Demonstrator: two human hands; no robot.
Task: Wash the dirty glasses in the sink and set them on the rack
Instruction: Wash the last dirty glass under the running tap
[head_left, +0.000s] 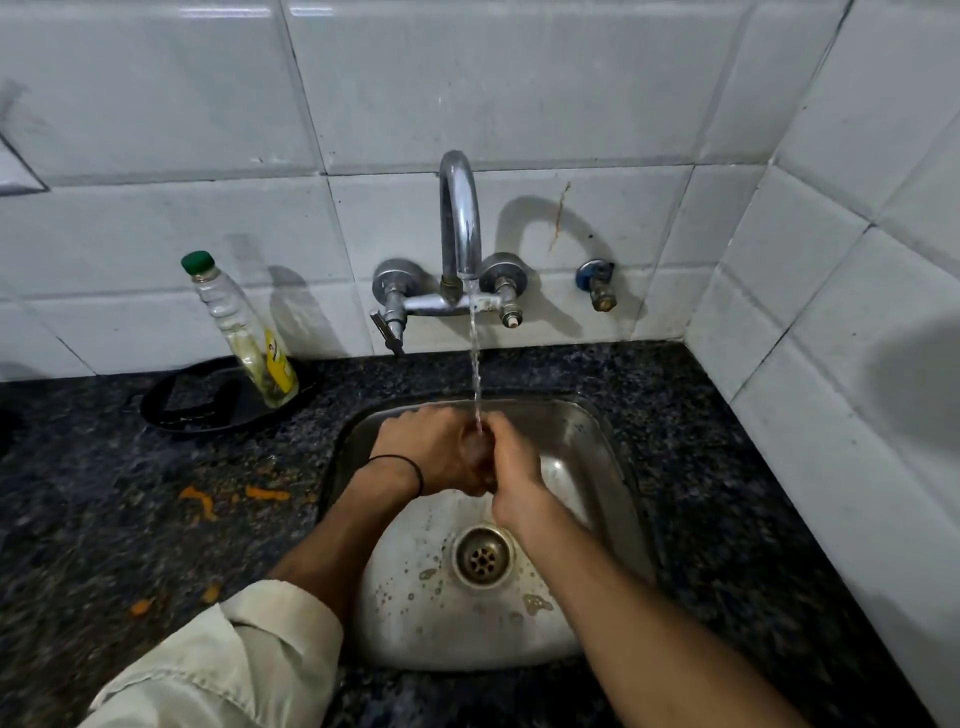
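Observation:
Both my hands meet over the steel sink (597, 441), right under the running water (475, 364) from the tap (460, 218). My left hand (431, 447), with a black band on its wrist, and my right hand (514, 462) wrap around a small clear glass (477, 453). The glass is mostly hidden by my fingers; only its wet, brownish-looking side shows between them. The stream lands on the top of the glass.
A drain (483, 556) sits in the sink bottom amid suds and specks. A green-capped bottle (244, 332) stands on a black tray (182, 405) at the left of the dark granite counter (156, 519), which has orange scraps (200, 499). Tiled walls close in behind and on the right.

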